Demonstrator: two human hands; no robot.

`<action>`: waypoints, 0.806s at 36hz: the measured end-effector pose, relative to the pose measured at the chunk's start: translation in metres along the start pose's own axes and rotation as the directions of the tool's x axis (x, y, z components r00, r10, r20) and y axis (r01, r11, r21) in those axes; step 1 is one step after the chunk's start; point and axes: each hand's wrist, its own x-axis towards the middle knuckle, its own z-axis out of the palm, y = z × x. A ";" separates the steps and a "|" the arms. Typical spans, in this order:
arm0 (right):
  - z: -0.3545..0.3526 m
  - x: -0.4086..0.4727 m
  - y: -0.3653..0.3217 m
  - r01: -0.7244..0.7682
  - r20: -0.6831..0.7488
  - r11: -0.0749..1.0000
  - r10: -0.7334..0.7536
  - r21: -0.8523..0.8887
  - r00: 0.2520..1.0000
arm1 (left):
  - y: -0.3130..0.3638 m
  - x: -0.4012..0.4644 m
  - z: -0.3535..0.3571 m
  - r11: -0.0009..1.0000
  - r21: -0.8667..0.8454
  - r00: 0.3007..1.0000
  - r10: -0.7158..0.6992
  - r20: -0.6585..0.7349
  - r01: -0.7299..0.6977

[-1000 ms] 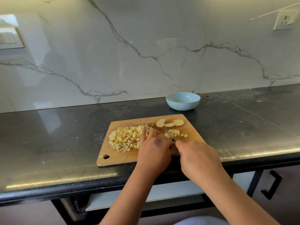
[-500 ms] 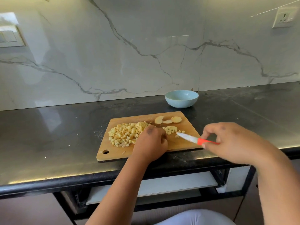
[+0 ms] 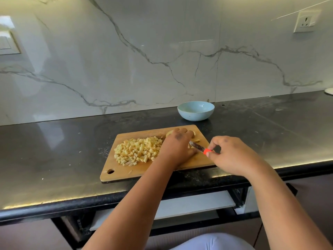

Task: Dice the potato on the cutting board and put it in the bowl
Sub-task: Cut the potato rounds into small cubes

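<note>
A wooden cutting board (image 3: 122, 170) lies on the black counter. A heap of diced potato (image 3: 138, 150) covers its left half. My left hand (image 3: 177, 147) reaches over the board's far right corner, fingers down on the potato slices (image 3: 169, 133), which it mostly hides. My right hand (image 3: 232, 156) holds a small knife (image 3: 198, 147) by its orange handle, the blade pointing left toward my left hand. A few small cut pieces (image 3: 197, 141) lie by the blade. The light blue bowl (image 3: 196, 110) stands behind the board, with nothing visible in it.
The marble backsplash rises right behind the bowl. A wall socket (image 3: 306, 21) sits at the upper right, a switch plate (image 3: 8, 43) at the far left. A white object (image 3: 329, 91) peeks in at the counter's right edge. The counter's front edge (image 3: 72, 201) runs just below the board.
My left hand has moved from the board's middle to the slices at the far right corner. My right hand drew the knife out to the right, then brought it back toward the board.
</note>
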 end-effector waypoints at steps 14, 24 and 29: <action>-0.008 0.004 0.013 -0.052 -0.110 0.995 0.061 0.088 0.992 | -0.009 0.003 -0.006 0.990 -0.089 0.993 -0.106 0.043 0.109; 0.004 0.011 0.006 -0.084 -0.157 0.996 0.087 0.024 0.984 | 0.010 0.019 0.016 0.997 -0.050 0.982 -0.051 0.181 0.061; -0.001 0.009 0.011 -0.113 -0.184 0.993 0.114 0.020 0.976 | 0.008 0.026 0.018 0.990 -0.117 0.990 -0.058 0.127 0.073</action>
